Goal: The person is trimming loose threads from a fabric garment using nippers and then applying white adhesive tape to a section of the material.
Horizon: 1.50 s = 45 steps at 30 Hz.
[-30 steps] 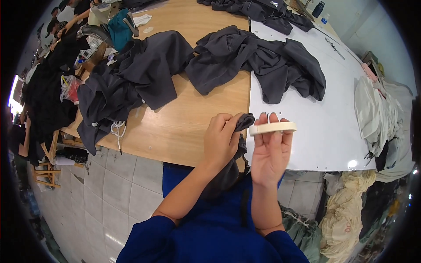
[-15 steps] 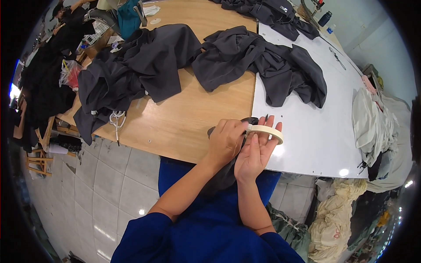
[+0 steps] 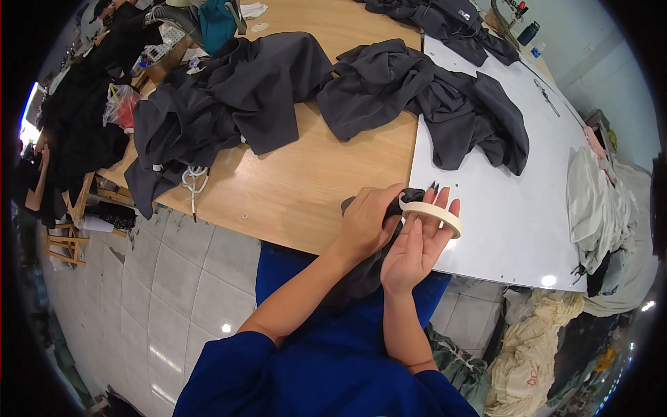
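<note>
Table (image 3: 347,167) behind tape roll (image 3: 432,210); bag (image 3: 121,103) holds something red (image 3: 128,111).

Red marks (image 3: 532,377) on cream cloth (image 3: 520,347), indistinct

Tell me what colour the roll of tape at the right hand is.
The roll of tape is pale cream, seen best in the head view.

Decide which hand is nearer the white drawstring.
Left: the left hand is right of the white drawstring, holding dark grey fabric; the right hand, with the cream tape roll, is farther right.
</note>
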Available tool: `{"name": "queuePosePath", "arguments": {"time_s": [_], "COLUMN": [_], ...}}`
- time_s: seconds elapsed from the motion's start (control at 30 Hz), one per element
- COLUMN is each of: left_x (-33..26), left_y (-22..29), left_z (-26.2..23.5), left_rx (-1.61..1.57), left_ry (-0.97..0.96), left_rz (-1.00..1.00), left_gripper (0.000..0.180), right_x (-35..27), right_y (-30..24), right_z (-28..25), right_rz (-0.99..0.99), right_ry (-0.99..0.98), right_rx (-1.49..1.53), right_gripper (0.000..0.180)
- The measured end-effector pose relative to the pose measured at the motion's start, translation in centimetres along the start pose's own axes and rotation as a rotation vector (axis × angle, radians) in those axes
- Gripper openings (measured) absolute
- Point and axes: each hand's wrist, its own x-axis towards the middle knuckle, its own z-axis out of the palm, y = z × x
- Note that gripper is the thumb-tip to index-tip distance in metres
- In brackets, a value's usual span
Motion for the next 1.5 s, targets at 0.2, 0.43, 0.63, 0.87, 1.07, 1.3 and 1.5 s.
{"name": "queuePosePath", "arguments": {"time_s": [0.2,0.43,0.63,0.87,1.07,1.3,1.5], "left_x": [-0.4,-0.3,-0.3,-0.5,-0.3,-0.5,-0.5], "left_y": [-0.4,0.6,0.6,0.0,0.0,0.1,-0.2], "left_z": [0.9,0.7,0.4,1.0,0.4,0.4,-0.5], "left_rx": [-0.065,0.018,0.061,0.012,0.005,-0.057,-0.045], "left_ry": [0.126,0.148,0.113,0.211,0.124,0.083,0.058], "left_rz": [0.056,0.096,0.123,0.138,0.098,-0.017,-0.043], "left_gripper": [0.067,0.053,0.050,0.045,0.044,0.043,0.038], "right_x": [0.0,1.3,0.8,0.9,1.3,1.7,1.4], "right_y": [0.4,1.5,2.0,0.7,0.3,0.6,-0.4], "right_z": [-1.3,-2.7,-4.0,-3.3,-3.6,-4.4,-3.6], "right_rz": [-0.226,-0.561,-0.634,-0.635,-0.586,-0.579,-0.553], "right_ry": [-0.111,-0.143,-0.167,-0.235,-0.247,-0.297,-0.414], "right_rx": [-0.334,-0.871,-0.899,-0.978,-0.952,-0.950,-0.888], "right_gripper": [0.066,0.039,0.040,0.034,0.024,0.023,0.022]}}
